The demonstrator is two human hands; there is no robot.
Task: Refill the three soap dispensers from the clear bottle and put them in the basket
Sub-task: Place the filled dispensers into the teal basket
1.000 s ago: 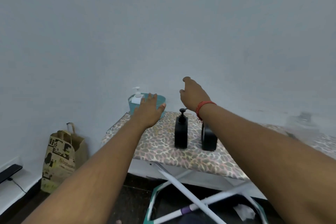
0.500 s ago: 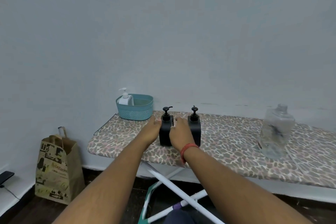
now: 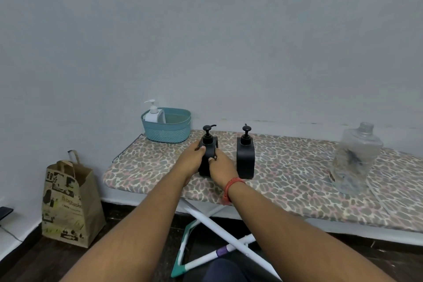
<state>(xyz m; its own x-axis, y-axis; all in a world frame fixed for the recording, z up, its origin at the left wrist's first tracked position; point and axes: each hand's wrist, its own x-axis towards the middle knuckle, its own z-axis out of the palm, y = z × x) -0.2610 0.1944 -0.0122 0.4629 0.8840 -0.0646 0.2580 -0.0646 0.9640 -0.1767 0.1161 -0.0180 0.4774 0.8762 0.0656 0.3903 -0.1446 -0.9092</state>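
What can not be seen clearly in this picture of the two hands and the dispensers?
Head view only:
- Left black dispenser: its body is mostly hidden by the left hand and the right hand.
- White dispenser: its lower part is hidden by the basket wall.
- Clear bottle: blurred, its level is unreadable.
- Paper bag: its print is too small to read.

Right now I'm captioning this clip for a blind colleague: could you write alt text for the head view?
Both hands, left hand and right hand, grip one black soap dispenser on a leopard-print ironing board. A second black dispenser stands beside it; a white dispenser sits in a teal basket, and a clear bottle stands far right.
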